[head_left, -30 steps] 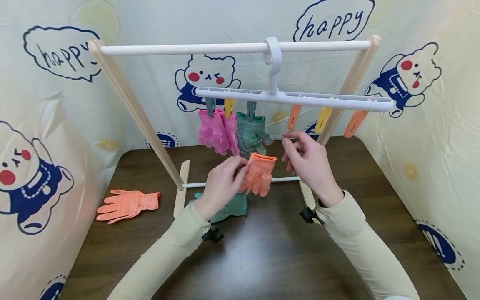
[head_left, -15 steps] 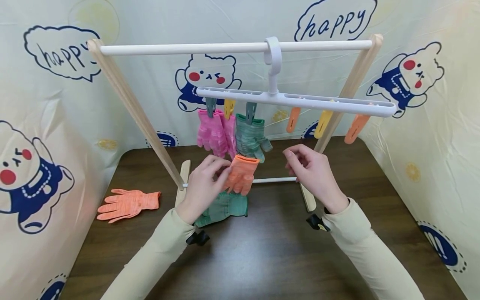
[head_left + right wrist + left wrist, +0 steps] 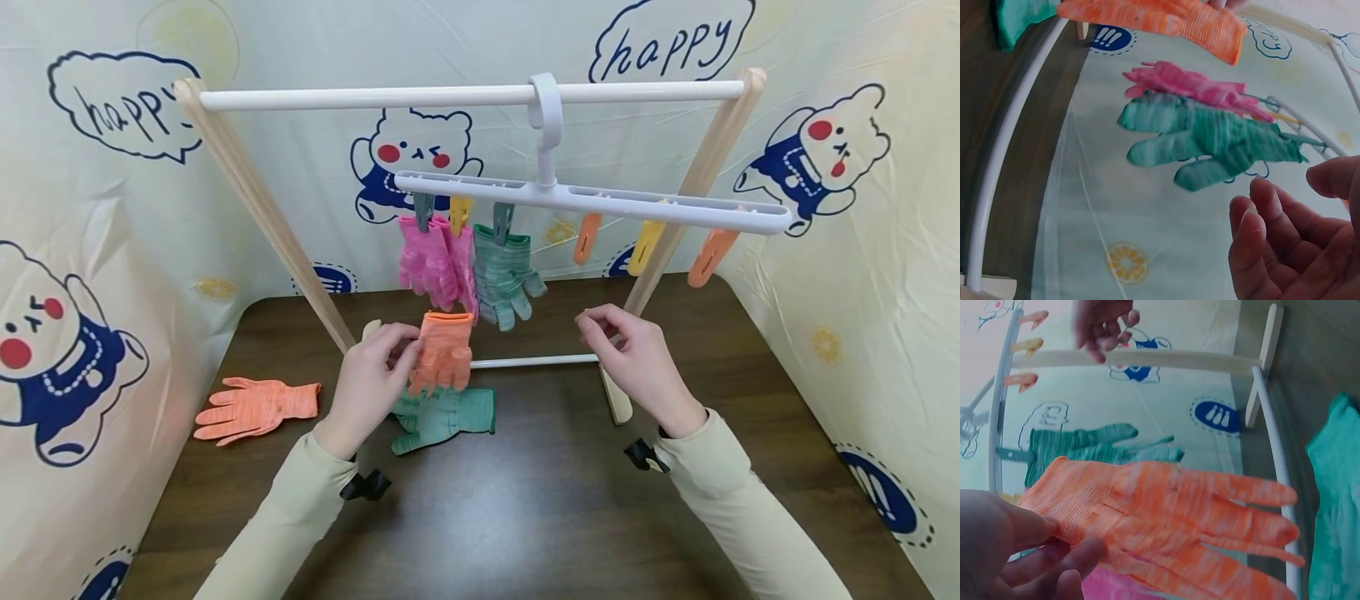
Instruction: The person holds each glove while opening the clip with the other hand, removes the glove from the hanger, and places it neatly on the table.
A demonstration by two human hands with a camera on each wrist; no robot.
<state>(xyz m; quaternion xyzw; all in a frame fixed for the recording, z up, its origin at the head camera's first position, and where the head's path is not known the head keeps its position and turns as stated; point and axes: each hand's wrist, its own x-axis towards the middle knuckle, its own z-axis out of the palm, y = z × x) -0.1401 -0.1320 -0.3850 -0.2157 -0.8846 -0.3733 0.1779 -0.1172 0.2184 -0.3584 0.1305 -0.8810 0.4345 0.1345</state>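
Observation:
Between thumb and fingers, my left hand (image 3: 372, 379) pinches an orange glove (image 3: 444, 350) near its cuff; the glove hangs with its fingers downward. My right hand (image 3: 633, 358) holds nothing, its fingers loosely bent, below the free clips on the right. Behind the orange glove, a green glove (image 3: 506, 279) hangs from a grey-green clip (image 3: 503, 223). To its left hang pink gloves (image 3: 431, 262) from a grey-green and a yellow clip. Another green glove (image 3: 442, 417) lies on the table, partly hidden by the held glove. At the left lies a second orange glove (image 3: 258, 408).
A white clip hanger (image 3: 592, 200) hooks over the rod (image 3: 375, 98) of a wooden-legged rack. Orange (image 3: 587, 238) and yellow clips (image 3: 647, 247) hang on its right half. A low crossbar (image 3: 532, 361) joins the rack's feet above the dark table (image 3: 525, 517).
My left hand has carried the orange glove leftward, away from the right hand. The right hand has dropped slightly and moved a little right. The hanging green glove's fingers now show more fully.

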